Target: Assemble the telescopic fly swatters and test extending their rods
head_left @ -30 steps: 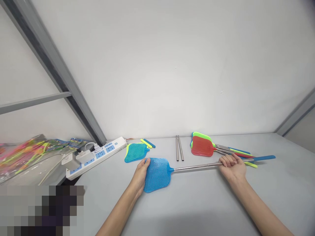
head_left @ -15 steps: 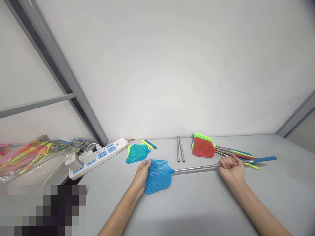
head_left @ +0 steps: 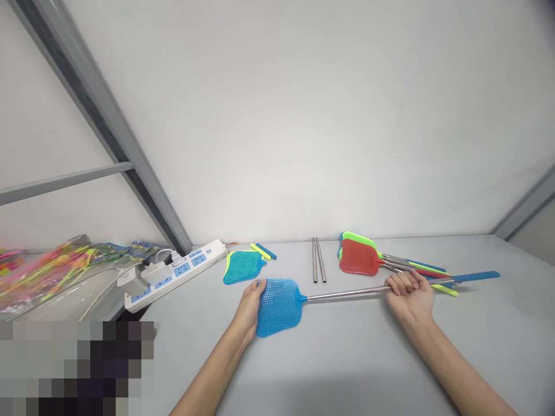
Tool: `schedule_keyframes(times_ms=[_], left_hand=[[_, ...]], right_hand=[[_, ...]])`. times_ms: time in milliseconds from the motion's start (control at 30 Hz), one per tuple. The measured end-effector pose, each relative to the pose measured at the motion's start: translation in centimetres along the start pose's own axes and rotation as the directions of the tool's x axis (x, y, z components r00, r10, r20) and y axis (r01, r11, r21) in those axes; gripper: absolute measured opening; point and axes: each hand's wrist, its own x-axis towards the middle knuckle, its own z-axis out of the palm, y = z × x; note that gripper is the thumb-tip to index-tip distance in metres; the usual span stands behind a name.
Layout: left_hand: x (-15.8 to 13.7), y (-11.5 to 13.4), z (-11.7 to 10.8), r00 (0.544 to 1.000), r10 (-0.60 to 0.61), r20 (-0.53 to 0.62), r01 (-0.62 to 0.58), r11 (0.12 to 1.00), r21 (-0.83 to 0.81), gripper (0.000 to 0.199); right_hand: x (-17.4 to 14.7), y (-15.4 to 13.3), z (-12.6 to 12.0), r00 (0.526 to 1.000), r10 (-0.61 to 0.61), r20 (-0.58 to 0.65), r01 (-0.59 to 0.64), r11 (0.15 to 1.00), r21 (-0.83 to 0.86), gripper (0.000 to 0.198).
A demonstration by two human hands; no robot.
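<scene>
A blue fly swatter (head_left: 280, 307) with a steel shaft and a blue handle is stretched across the front of the table, between both hands. My left hand (head_left: 249, 309) pinches the left edge of its mesh head. My right hand (head_left: 410, 292) is wrapped around the shaft near the handle end. Behind that hand lies a pile of finished swatters, with a red swatter (head_left: 359, 257) on top of green and blue ones. Two loose steel rods (head_left: 315, 263) lie side by side near the wall.
At the back left are loose swatter heads, a teal one (head_left: 243, 267) over a yellow one, and yellow and blue handle pieces (head_left: 261, 251). A white power strip (head_left: 176, 276) with plugs runs along the left edge. Colourful items in clear plastic bags (head_left: 52, 268) lie beyond it.
The swatter's blue handle end now reaches slightly further right past my right hand. Both hands keep their grip, and the view has shifted a little.
</scene>
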Motion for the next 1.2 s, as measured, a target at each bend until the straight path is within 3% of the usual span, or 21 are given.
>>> schedule_keyframes(times_ms=[567, 767, 1200], left_hand=[[0.14, 0.35, 0.03, 0.992, -0.088, 0.089, 0.093, 0.994, -0.053, 0.024], [-0.06, 0.47, 0.21, 0.992, -0.113, 0.056, 0.117, 0.990, -0.076, 0.031], [-0.35, -0.05, 0.56, 0.995, -0.092, 0.025, 0.094, 0.990, -0.109, 0.021]], right_hand=[[0.29, -0.01, -0.62, 0.997, 0.033, -0.065, -0.034, 0.999, 0.000, 0.033], [0.27, 0.05, -0.74, 0.999, 0.025, -0.046, -0.025, 1.000, -0.014, 0.034], [0.06, 0.18, -0.51, 0.996, 0.020, -0.088, -0.017, 0.999, 0.044, 0.034]])
